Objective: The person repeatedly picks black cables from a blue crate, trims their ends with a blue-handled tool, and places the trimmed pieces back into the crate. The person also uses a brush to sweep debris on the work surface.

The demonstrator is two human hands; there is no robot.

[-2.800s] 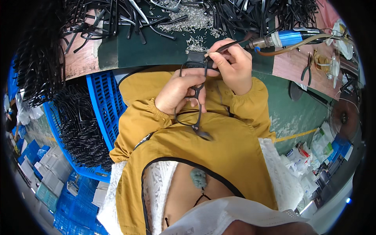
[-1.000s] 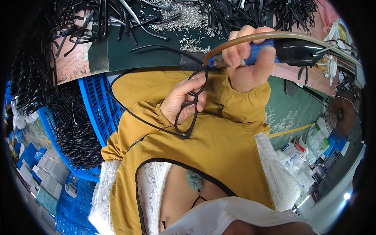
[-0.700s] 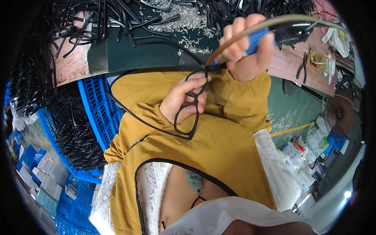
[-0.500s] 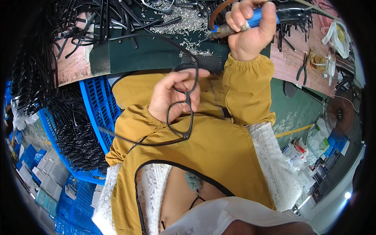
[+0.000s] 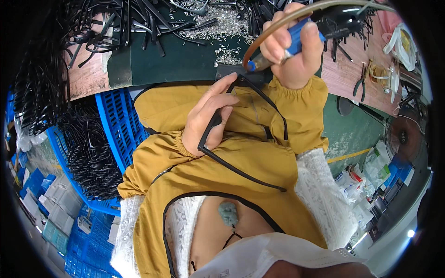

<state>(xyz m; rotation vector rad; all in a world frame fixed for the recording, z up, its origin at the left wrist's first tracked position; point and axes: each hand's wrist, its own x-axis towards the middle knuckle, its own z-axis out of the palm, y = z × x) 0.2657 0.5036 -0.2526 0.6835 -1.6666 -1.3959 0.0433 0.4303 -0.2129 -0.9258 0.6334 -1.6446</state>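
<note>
My left hand [image 5: 208, 116] grips a black spectacle frame [image 5: 241, 134] by one side, in front of my mustard-yellow sleeves; its thin black arms trail down and to the right. My right hand [image 5: 292, 48] is raised above it, closed around a blue-handled power screwdriver [image 5: 315, 25] with a brown hose curving off its top. The tool's tip points down-left toward the frame's upper corner near a small dark block [image 5: 232, 72] on the bench edge.
A green bench mat [image 5: 181, 55] carries several small silver screws [image 5: 213, 28] and a heap of black frame parts [image 5: 125, 18]. A blue crate [image 5: 116, 134] full of black frames stands at my left. Pliers [image 5: 359, 85] lie on the wooden bench at right.
My right hand with the screwdriver rose from the frame, swung up and right, and now comes back down toward it. My left hand turned the frame and shifted its grip.
</note>
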